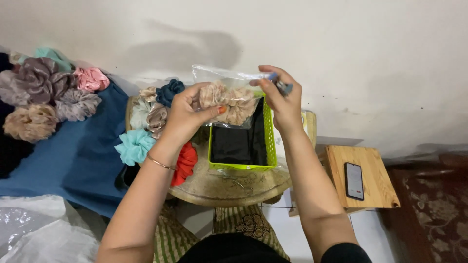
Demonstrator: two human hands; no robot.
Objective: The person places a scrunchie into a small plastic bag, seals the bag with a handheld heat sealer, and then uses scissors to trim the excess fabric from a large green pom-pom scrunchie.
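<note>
A clear plastic bag (229, 92) with beige scrunchies inside hangs above a green basket (241, 146) on the round table (234, 187). The left hand (187, 114) pinches its lower edge at 9 o'clock; the right hand (282, 100) pinches its top corner at 3 o'clock.

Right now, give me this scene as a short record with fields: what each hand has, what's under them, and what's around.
left hand: pinches a clear plastic bag holding beige scrunchies
right hand: grips the bag's top corner, along with a small bluish object, too blurred to identify
below hands: lime green basket with dark contents, on a round table
on table, left: loose scrunchies, teal, red, navy
far left: more scrunchies on a blue cloth
right: phone on a wooden stool
</note>
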